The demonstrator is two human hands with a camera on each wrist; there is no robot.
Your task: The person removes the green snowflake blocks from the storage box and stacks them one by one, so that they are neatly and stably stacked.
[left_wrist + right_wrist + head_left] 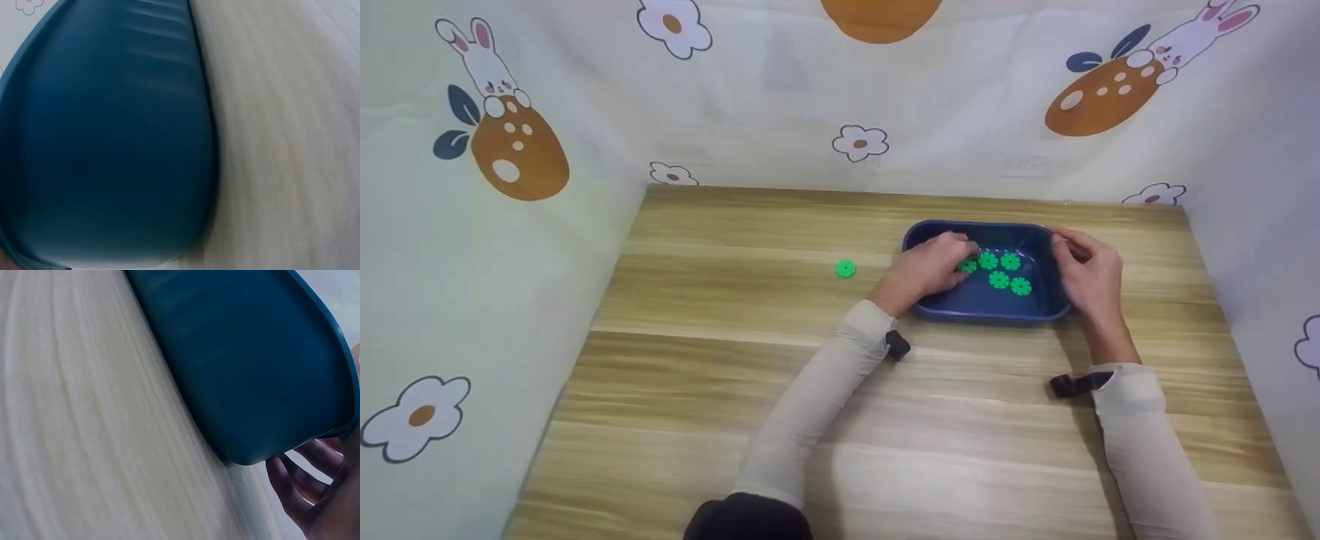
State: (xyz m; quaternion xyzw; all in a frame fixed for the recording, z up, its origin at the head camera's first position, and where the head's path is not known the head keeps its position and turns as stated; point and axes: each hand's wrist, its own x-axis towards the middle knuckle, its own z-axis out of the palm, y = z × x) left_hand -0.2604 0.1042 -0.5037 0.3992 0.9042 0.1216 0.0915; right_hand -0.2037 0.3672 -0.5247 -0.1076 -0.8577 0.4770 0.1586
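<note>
A dark blue tray (990,316) stands on the wooden table, with several green notched discs (1010,261) lying on its floor. My left hand (926,268) reaches in over the left side of the tray, thumb and fingers curled about one green disc (966,265) that is partly hidden by them. At the tray's right end my right hand (1091,274) grips the rim near the far corner. In the right wrist view its fingers (289,484) are at the outside of the tray (253,382). The left wrist view shows mostly the tray's outer wall (112,129).
One loose green disc (845,268) lies on the wooden table (735,300) left of the tray. Printed cloth walls (757,97) with rabbits and flowers rise behind the table and along both sides.
</note>
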